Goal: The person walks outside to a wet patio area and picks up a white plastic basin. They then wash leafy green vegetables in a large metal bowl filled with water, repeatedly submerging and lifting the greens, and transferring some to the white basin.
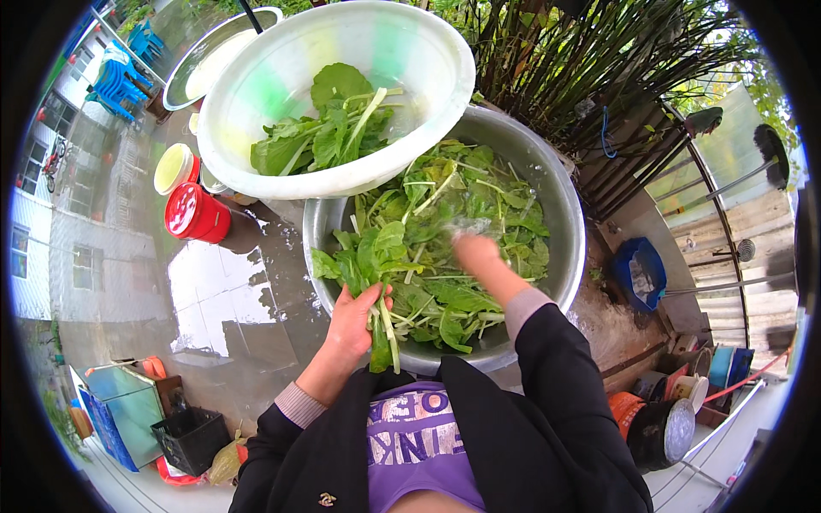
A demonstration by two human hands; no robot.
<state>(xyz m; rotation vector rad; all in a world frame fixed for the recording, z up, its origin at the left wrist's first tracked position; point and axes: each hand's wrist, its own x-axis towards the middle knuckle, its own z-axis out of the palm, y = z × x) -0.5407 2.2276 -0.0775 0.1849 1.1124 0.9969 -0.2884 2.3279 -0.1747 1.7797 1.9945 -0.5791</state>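
My left hand (353, 320) grips a bunch of leafy greens (372, 256) by their pale stalks, over the near left rim of a large metal basin (571, 256). Water and many loose leafy greens (462, 295) fill the basin. My right hand (476, 253) reaches into the middle of it, blurred, with its fingers hidden by splashing water and leaves. A white plastic basin (333, 183) with green and yellow tints overlaps the metal basin's far left rim. More greens (327, 134) lie inside that basin.
Red buckets (195, 215) stand on wet paving to the left, below a round metal pan (272, 16). Dense plant stems (577, 64) rise behind the basin. A blue container (638, 276) is at right; a black crate (191, 439) sits lower left, a dark drum (648, 439) lower right.
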